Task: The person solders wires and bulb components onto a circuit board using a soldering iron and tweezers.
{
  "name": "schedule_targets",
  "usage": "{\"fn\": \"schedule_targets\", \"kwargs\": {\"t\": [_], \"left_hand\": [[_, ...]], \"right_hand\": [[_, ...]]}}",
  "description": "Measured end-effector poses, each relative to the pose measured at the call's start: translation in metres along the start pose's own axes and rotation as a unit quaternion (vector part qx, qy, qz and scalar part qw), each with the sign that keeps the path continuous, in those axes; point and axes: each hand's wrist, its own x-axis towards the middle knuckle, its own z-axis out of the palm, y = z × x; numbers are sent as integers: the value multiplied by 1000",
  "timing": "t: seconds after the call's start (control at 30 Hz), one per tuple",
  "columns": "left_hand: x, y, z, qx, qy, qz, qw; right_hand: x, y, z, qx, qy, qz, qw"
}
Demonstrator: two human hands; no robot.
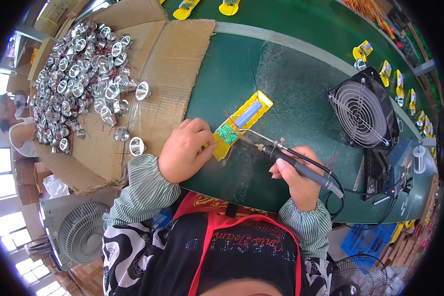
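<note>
A yellow plastic housing [263,104] lies slanted on the green bench in front of me. In it sit a blue cylindrical battery [248,114] and a green circuit board [227,133], with thin red wires near the board. My left hand [183,150] is closed at the housing's near left end, its curled fingers against the edge; the fingertips are partly hidden. My right hand [301,180] grips a soldering iron [301,170] by its dark handle. A thin bent metal tube is clamped along the iron, and both tips reach the board.
A cardboard box [177,74] full of shiny reflector cups [79,74] stands at the left. A black square fan [362,111] stands at the right, near a solder spool [419,160]. More yellow housings [386,74] line the far strip. A cable runs from the iron to the right.
</note>
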Motion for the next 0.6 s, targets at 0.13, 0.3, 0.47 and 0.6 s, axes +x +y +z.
{"fn": "schedule_targets", "kwargs": {"t": [0.13,0.3,0.47,0.6], "left_hand": [[1,1,-1,-2,-6,-3,1000],[-1,0,-1,-14,7,-2,1000],[-2,-4,6,-159,79,-66,982],[9,-10,12,-113,51,-49,991]], "right_hand": [[-3,-1,-5,-18,10,-8,1000],[-3,0,-3,-35,6,-21,999],[0,3,3,12,6,-14,1000],[2,5,8,15,12,-1,1000]]}}
